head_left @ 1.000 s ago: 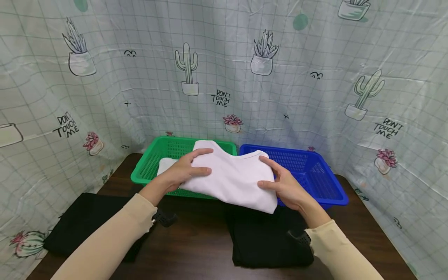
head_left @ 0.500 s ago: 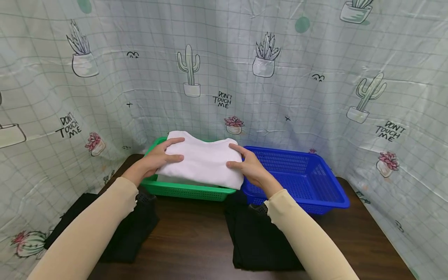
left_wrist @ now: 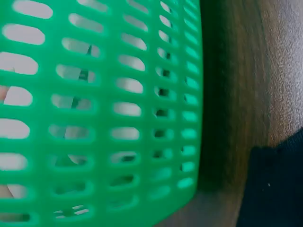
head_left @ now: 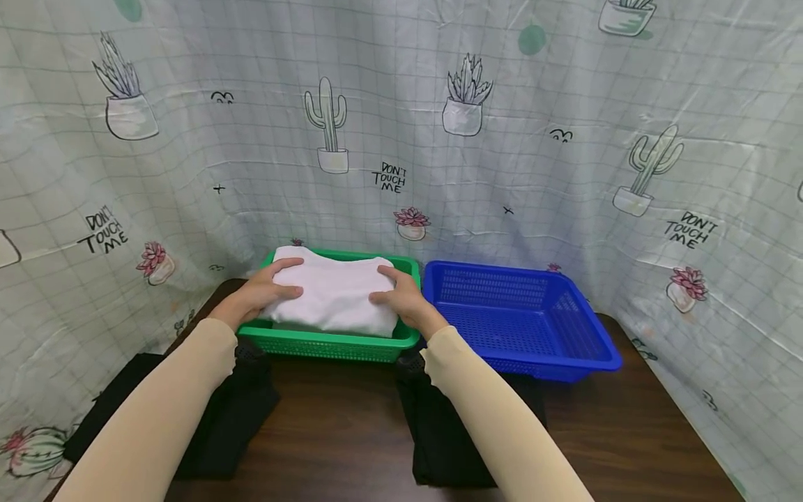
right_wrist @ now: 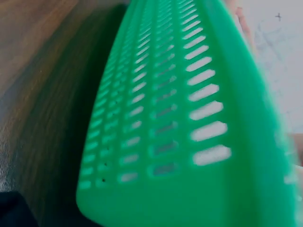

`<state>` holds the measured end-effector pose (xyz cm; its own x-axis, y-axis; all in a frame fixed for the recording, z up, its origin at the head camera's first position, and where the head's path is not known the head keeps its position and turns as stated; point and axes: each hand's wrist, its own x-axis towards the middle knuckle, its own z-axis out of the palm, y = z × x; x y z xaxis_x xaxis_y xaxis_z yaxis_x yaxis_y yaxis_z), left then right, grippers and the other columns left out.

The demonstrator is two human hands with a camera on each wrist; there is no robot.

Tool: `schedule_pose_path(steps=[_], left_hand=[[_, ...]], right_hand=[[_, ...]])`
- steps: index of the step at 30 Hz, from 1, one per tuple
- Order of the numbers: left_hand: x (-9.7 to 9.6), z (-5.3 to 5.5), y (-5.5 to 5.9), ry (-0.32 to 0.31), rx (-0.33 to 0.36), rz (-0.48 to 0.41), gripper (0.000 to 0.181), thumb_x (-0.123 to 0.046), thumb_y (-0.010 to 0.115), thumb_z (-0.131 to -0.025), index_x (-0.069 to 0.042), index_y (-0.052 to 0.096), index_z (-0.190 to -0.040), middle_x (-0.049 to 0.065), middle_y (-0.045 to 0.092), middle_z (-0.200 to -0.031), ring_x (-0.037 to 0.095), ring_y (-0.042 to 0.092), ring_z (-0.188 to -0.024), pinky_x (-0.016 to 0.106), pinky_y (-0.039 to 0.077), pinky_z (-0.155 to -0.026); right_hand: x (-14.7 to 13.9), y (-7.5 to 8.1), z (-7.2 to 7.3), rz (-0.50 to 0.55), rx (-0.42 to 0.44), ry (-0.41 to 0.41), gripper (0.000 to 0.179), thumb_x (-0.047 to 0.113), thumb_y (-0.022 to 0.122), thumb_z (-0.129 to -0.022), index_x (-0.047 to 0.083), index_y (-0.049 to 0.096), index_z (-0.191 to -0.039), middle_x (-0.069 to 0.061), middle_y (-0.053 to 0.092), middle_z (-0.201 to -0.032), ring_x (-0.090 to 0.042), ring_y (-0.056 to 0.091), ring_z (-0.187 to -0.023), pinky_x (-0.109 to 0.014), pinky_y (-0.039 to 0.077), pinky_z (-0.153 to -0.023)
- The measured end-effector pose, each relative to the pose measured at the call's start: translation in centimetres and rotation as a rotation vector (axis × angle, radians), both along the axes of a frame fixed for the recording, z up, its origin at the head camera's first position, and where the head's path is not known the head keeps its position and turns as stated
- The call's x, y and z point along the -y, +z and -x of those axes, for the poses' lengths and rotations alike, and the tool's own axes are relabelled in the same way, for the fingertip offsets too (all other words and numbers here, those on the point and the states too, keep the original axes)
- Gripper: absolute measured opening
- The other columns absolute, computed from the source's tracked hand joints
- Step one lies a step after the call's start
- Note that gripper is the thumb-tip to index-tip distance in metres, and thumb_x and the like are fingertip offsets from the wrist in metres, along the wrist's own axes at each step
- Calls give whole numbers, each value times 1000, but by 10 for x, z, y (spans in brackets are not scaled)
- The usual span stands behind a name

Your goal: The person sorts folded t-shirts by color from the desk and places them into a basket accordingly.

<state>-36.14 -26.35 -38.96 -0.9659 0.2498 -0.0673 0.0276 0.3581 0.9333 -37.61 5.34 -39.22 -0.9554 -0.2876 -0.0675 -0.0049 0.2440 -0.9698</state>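
Note:
A folded white T-shirt [head_left: 332, 293] with a curved neckline lies within the green slotted basket [head_left: 326, 339], with another white cloth layer under its near edge. My left hand [head_left: 260, 291] grips the shirt's left side, and my right hand [head_left: 404, 301] holds the right side. On each hand a thumb and a finger rest on the fabric; the other fingers are largely hidden. Both wrist views are mostly filled by the basket's wall [left_wrist: 102, 142], where white cloth shows through the slots.
A blue slotted basket [head_left: 521, 331] stands right of the green one. Folded black garments lie on the wooden table [head_left: 339, 432], one at left [head_left: 235, 432] and another at centre right [head_left: 439, 439], partly under my forearms. A patterned curtain [head_left: 401, 125] hangs behind.
Both hands have carried the white T-shirt leftward from between the two baskets, over the green basket, then lowered it inside. More of the blue basket is now visible.

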Motion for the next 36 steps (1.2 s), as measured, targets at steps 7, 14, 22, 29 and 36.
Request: schedule_pose_path(steps=[7,14,22,29,36], left_hand=[[4,3,-10,19,13,22,79,-13,67,-106,-21,24,-171,17,-4,-178,49,10,-160,68,25,-123],[4,4,-10,31,17,61,78,-13,68,-106,-18,25,-171,20,0,-178,49,10,-160,68,25,-123],[3,7,-15,28,33,77,79,-11,69,-105,-15,25,-171,21,0,-177,48,5,-161,68,20,-124],[1,5,-13,16,44,78,78,-10,68,-105,-14,26,-170,21,1,-177,48,6,-161,66,23,-125],[-1,3,-11,-6,61,95,78,-11,69,-105,-12,26,-170,22,3,-177,49,8,-160,66,23,-125]], right_hand=[[15,-10,7,-47,-86,-20,75,-8,72,-95,13,45,-163,-14,30,-173,-33,30,-158,-52,41,-120],[21,-13,5,-59,-85,-46,76,-7,72,-95,13,46,-163,-14,30,-173,-32,26,-160,-53,38,-121],[25,-19,2,-92,-36,-79,75,-6,73,-94,12,47,-162,-13,34,-171,-34,28,-159,-52,42,-118],[24,-21,4,-84,-25,-89,76,-6,73,-94,12,46,-162,-13,33,-172,-34,27,-160,-53,41,-119],[24,-21,5,-95,-8,-81,75,-8,73,-94,11,47,-161,-14,33,-171,-35,29,-158,-53,43,-118]])
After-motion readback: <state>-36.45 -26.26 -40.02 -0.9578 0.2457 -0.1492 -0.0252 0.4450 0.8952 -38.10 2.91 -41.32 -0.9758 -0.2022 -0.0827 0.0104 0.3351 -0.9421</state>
